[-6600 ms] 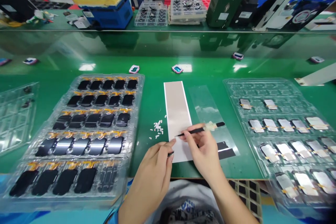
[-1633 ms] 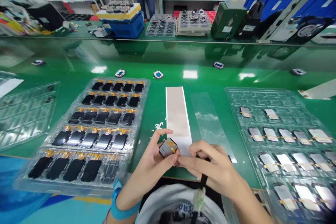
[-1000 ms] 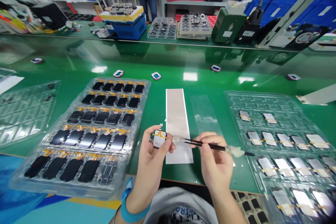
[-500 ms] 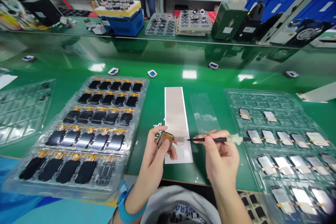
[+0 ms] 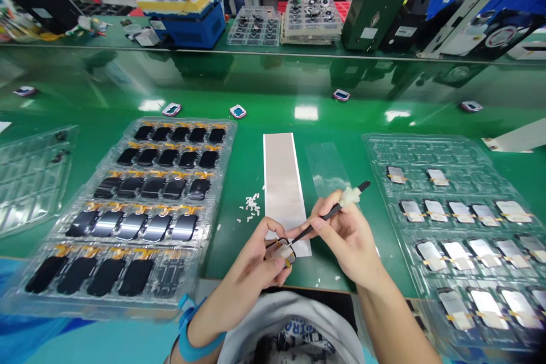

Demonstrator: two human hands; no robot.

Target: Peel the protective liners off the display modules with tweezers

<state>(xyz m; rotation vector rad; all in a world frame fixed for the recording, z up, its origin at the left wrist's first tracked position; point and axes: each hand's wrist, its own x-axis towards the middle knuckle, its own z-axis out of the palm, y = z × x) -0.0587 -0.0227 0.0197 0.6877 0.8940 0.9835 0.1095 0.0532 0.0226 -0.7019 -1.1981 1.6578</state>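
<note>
Left hand (image 5: 245, 267) pinches a small gold-flex module (image 5: 279, 252) over the end of the pale film strip (image 5: 281, 182), right hand (image 5: 347, 242) pinches black tweezers (image 5: 326, 215) right at it, so one slip could nick the flex (image 5: 289, 261).

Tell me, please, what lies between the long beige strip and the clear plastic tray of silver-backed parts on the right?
The head view shows a clear rectangular plastic film on the green bench.
</note>
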